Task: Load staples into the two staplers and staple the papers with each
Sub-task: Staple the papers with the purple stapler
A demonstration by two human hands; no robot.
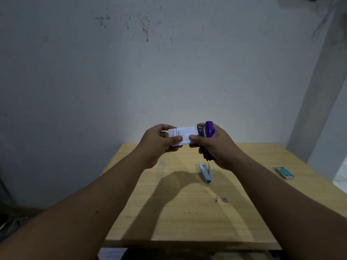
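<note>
R hand point(217, 147) grips purple plastic stapler point(208, 139) on folded white papers point(180, 136), L hand point(159, 141) pinching them; pale-blue stapler point(206, 173) below on table, prob. still to use.

Light wooden table point(187, 212) against a pale grey wall point(131, 81), dark splatter marks point(144, 29) high on it. White pillar point(319, 109) far right.

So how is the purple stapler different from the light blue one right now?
The purple stapler is held up in the right hand, standing roughly upright against the folded paper; the light blue stapler lies untouched on the wooden table. The purple one is dark and looks chunkier, the blue one pale and slim. The left hand pinches the paper. Both look like small handheld staplers.
</note>
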